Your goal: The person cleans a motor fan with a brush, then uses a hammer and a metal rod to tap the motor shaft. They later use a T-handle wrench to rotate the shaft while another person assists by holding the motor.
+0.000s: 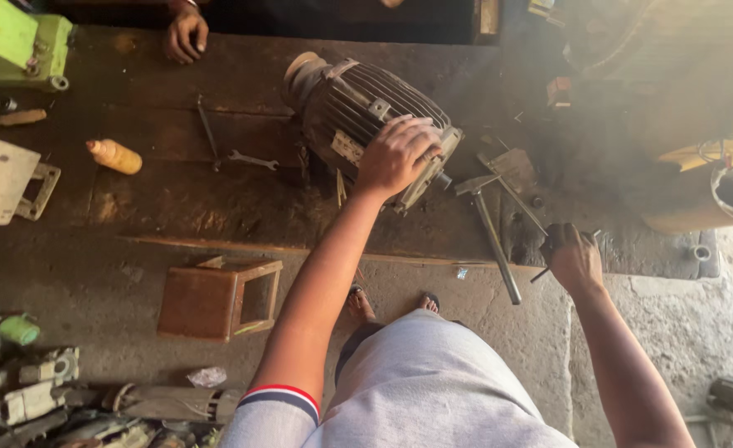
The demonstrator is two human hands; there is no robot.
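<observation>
Motor (358,108) lay on bench (176,199), 12 o'clock of the person. Left hand (395,155) spread open, pressing its end housing. Right hand (572,257), 3 o'clock, closed round a thin tool (541,274); hammer (491,228) between. Steadying step; next needs tool at housing

Person's wearing a light grey short-sleeve shirt (433,390), kind of loose, plain fabric with no print showing. The left sleeve (279,406) ends in a ribbed cuff with red, white and dark navy stripes. Both arms are bare below the sleeves, and so are both hands. Dark open sandals (358,297) on the feet, toes poking out.
</observation>
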